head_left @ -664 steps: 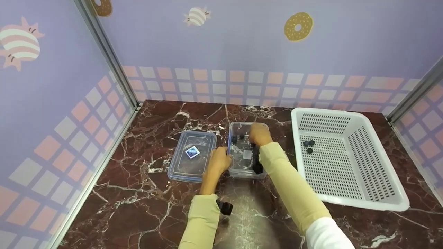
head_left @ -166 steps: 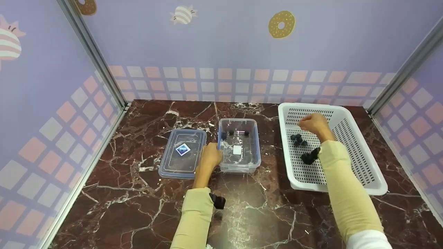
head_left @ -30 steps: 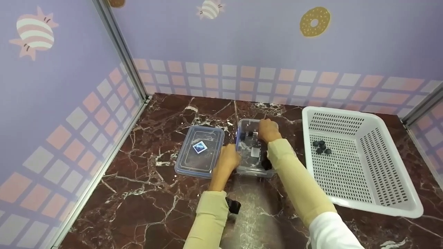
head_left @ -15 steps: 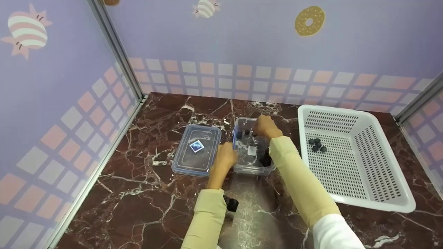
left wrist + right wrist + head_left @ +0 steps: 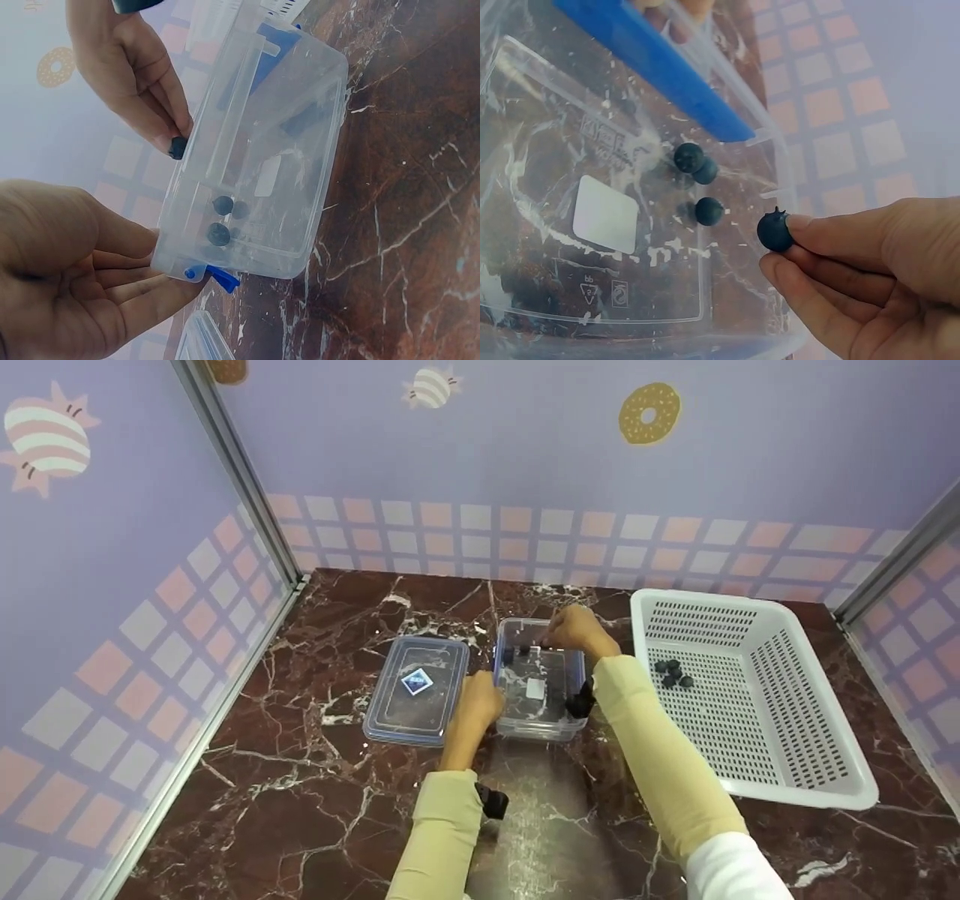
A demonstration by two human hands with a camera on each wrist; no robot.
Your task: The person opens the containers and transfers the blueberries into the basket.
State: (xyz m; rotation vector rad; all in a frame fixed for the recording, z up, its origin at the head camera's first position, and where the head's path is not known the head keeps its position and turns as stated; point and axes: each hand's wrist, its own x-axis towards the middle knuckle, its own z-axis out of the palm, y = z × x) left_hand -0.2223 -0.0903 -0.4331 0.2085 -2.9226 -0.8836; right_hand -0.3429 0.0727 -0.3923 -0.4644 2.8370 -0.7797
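Head view: one clear container (image 5: pixel 529 727) stood on one marbled countertop (image 5: pixel 262 825), between one blue-rimmed lid (image 5: pixel 405 716) on the person's left and one white perforated basket (image 5: pixel 705 598) on the right. The lid bore one diamond-shaped label (image 5: pixel 417 682). The left hand (image 5: pixel 480 701) was at the container's left side; the right hand (image 5: pixel 579 630) was at its far right corner. Five dark berries (image 5: pixel 676 673) appeared clustered in the basket, toward its left side.

Left wrist view: the left hand gripped the container's rim, thumb on one side and fingers on the other. Two loose berries (image 5: pixel 218 234) showed through the clear wall, just beside each other. The right hand pinched one held berry (image 5: pixel 178 148) near the rim.

Right wrist view: the pinch was narrow, with the held berry between thumb and fingertips, its small crown uppermost in this view. Three dark round shapes (image 5: pixel 688 157) appeared within the container, two overlapping and one just beside them; whether one was a reflection could not be told. One white square patch (image 5: pixel 606 215) and one blue clip (image 5: pixel 667 71) also showed on the container.
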